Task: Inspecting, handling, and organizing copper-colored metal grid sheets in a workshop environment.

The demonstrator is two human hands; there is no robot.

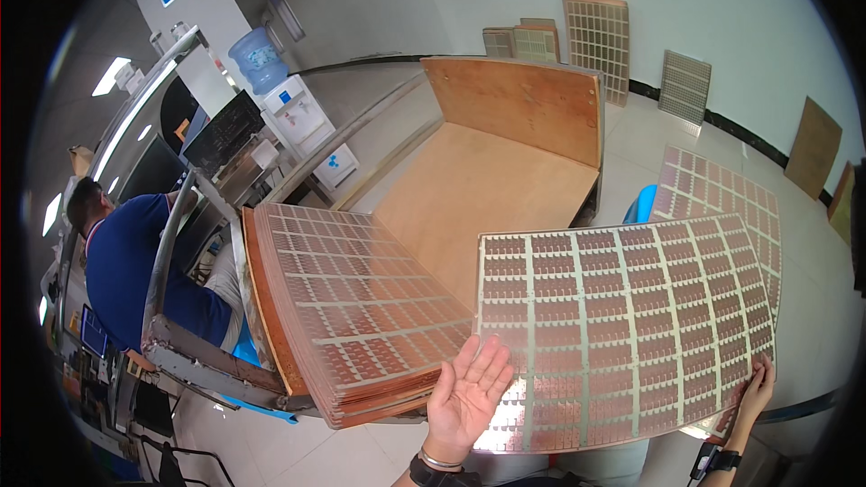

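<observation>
A large copper-coloured circuit board panel (622, 334) with a pale grid is in front of me, bowed slightly. My right hand (756, 390) grips its right edge near the lower corner. At its lower left edge, my left hand (469, 390) is open, palm up, fingers stretched; whether it touches the panel I cannot tell. To the left, a stack of similar panels (361, 298) leans in a wooden-sided cart (505, 185). Behind the held panel's right side, another panel (722, 185) shows, partly covered.
The cart has a wooden end board (514, 108) and a metal frame (212, 365). At the left sits a person in a blue shirt (149, 271). A water dispenser (307, 126) stands farther back. More panels (597, 41) lean against the wall. Something blue (640, 205) is beside the cart.
</observation>
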